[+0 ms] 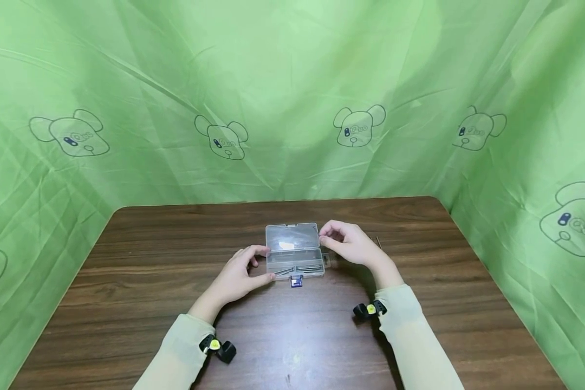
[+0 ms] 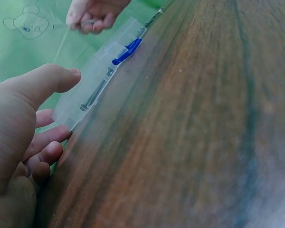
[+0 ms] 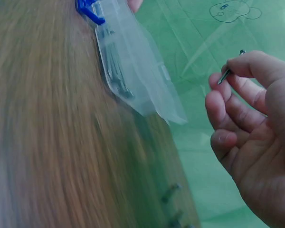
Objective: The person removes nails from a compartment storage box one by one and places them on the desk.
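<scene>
A clear plastic box (image 1: 294,257) lies on the table with its lid (image 1: 287,236) raised at the back. Several nails (image 1: 309,268) lie in its front section, and a blue latch (image 1: 296,281) hangs at the front. My left hand (image 1: 239,273) holds the box's left end, thumb at the front corner and fingers along the side. Beside the lid's right edge, my right hand (image 1: 353,244) pinches a nail (image 3: 230,69) between thumb and index finger. That nail's head points up and its tip down in the right wrist view.
Some loose nails (image 3: 171,192) lie on the table to the right of the box, partly behind my right hand in the head view. The brown wooden table (image 1: 175,233) ends at a green cloth (image 1: 283,162) at the back and sides.
</scene>
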The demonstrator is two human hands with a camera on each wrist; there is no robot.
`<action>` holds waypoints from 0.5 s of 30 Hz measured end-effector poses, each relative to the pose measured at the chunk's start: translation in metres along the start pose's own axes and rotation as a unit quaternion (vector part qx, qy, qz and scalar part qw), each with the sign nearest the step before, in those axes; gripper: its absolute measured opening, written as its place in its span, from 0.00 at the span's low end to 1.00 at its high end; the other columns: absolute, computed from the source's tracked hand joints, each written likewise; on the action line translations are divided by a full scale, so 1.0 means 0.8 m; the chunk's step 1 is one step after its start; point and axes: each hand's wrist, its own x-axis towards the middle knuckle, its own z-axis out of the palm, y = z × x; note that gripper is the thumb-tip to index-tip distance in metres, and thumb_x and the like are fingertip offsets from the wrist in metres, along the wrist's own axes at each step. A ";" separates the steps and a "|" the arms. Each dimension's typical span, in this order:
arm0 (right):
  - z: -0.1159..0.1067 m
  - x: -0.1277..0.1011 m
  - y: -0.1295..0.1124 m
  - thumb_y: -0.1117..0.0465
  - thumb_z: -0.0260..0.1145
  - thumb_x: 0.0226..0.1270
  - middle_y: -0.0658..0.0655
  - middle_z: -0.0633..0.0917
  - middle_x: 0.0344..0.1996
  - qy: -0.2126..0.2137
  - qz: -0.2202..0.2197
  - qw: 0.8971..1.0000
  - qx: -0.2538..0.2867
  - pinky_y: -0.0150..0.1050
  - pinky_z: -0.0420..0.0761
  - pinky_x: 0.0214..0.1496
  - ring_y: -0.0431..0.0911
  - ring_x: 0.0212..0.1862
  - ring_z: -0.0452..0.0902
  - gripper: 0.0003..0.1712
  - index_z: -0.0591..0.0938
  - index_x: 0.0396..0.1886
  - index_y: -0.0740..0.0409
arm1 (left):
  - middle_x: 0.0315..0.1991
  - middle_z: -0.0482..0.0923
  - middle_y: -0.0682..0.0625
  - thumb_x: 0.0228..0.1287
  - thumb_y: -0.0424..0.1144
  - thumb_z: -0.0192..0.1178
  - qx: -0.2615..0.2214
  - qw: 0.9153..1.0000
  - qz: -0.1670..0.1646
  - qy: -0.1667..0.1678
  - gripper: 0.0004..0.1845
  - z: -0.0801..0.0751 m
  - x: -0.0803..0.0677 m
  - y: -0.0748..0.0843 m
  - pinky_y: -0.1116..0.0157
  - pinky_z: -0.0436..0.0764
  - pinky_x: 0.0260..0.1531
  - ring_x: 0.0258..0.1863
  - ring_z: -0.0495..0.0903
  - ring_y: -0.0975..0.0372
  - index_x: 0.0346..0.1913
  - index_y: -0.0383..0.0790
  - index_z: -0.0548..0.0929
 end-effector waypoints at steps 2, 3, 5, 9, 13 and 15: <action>-0.010 -0.011 0.001 0.60 0.72 0.79 0.47 0.87 0.35 0.007 -0.001 1.000 -0.008 0.38 0.81 0.44 0.45 0.39 0.83 0.02 0.88 0.46 0.52 | 0.61 0.83 0.57 0.64 0.53 0.81 0.000 1.000 0.001 0.002 0.34 0.002 -0.001 0.000 0.55 0.75 0.54 0.49 0.78 0.63 0.70 0.50 0.82; -0.016 -0.017 0.001 0.60 0.72 0.78 0.47 0.88 0.35 0.009 0.001 1.000 -0.013 0.38 0.81 0.44 0.45 0.39 0.83 0.02 0.88 0.46 0.51 | 0.61 0.83 0.57 0.64 0.53 0.81 -0.001 1.000 0.000 0.003 0.34 0.002 -0.001 0.000 0.55 0.76 0.55 0.49 0.78 0.63 0.70 0.50 0.82; -0.027 -0.030 0.006 0.60 0.73 0.78 0.46 0.88 0.35 0.017 0.005 1.000 -0.024 0.37 0.81 0.43 0.44 0.38 0.82 0.02 0.88 0.46 0.50 | 0.61 0.84 0.57 0.63 0.52 0.81 -0.003 1.000 0.000 0.006 0.34 0.004 -0.002 0.001 0.55 0.76 0.54 0.49 0.78 0.63 0.70 0.50 0.82; -0.049 -0.052 0.019 0.59 0.73 0.78 0.46 0.87 0.34 0.034 0.024 0.998 -0.043 0.36 0.80 0.41 0.43 0.37 0.82 0.02 0.88 0.46 0.50 | 0.62 0.84 0.57 0.63 0.51 0.82 -0.005 1.000 0.000 0.006 0.35 0.007 -0.002 0.004 0.55 0.76 0.54 0.49 0.78 0.62 0.70 0.49 0.82; -0.066 -0.063 0.034 0.60 0.74 0.77 0.48 0.88 0.35 0.057 0.040 0.996 -0.058 0.35 0.80 0.42 0.43 0.37 0.82 0.03 0.88 0.45 0.51 | 0.62 0.84 0.56 0.63 0.51 0.82 -0.003 1.000 -0.002 0.006 0.34 0.007 -0.001 0.005 0.55 0.76 0.54 0.50 0.78 0.62 0.70 0.49 0.82; -0.075 -0.068 0.040 0.59 0.74 0.77 0.49 0.88 0.36 0.070 0.050 0.994 -0.063 0.34 0.79 0.42 0.43 0.38 0.82 0.03 0.88 0.45 0.52 | 0.62 0.83 0.56 0.63 0.51 0.82 -0.002 1.000 -0.003 0.005 0.34 0.007 -0.001 0.005 0.55 0.76 0.55 0.50 0.79 0.62 0.70 0.49 0.82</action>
